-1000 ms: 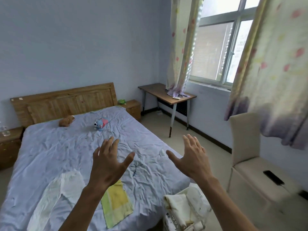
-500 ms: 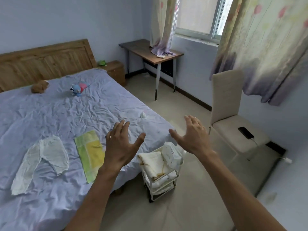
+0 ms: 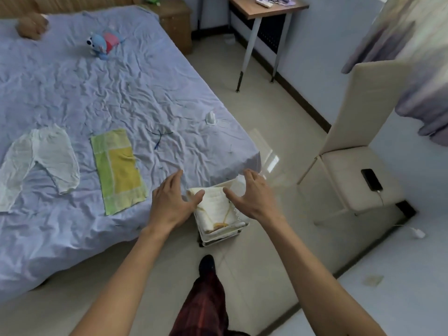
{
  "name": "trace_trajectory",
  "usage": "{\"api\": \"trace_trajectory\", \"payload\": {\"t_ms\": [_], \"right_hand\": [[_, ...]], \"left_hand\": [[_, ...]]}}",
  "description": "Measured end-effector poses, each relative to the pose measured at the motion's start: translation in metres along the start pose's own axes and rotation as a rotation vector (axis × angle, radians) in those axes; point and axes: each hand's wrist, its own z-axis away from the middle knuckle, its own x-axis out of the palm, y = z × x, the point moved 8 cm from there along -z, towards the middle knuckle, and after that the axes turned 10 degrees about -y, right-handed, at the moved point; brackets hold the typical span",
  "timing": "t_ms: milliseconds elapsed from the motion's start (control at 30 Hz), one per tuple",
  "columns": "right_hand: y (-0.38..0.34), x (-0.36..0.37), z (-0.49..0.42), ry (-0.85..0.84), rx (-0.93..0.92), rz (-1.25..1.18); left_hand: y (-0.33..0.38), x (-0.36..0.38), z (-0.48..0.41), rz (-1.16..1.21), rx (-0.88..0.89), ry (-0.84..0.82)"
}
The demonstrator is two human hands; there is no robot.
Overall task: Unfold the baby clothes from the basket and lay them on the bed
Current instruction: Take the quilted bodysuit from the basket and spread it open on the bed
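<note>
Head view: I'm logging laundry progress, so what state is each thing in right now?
White baby trousers: unfolded, flat on the bed.
Green and yellow cloth: unfolded, flat on the bed.
Cream garment: folded, on top in the basket.
Basket: beside the bed, not yet emptied.
Left hand: open, holding nothing.
Right hand: open, holding nothing.
Phone: on the chair, plugged in.

Left hand (image 3: 169, 202), right hand (image 3: 253, 197) lowered (earlier raised over bed (image 3: 121, 81)); now flanking folded clothes (image 3: 215, 207) in basket (image 3: 242, 225)

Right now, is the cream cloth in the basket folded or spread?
Folded: the cream cloth lies as a thick layered bundle in the basket.
</note>
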Motion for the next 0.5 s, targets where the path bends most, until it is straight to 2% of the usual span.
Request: {"api": "trace_trajectory", "payload": {"t_ms": [233,500], "right_hand": [[0.032,0.077,-0.078,-0.231,0.016,-0.001],[0.091,0.194,-0.141,-0.564,0.083,-0.033]], "left_hand": [[-0.043,0.06,-0.067,0.107,-0.155,-0.156],[-0.095,0.152,-0.12,0.105,-0.308,-0.325]]}}
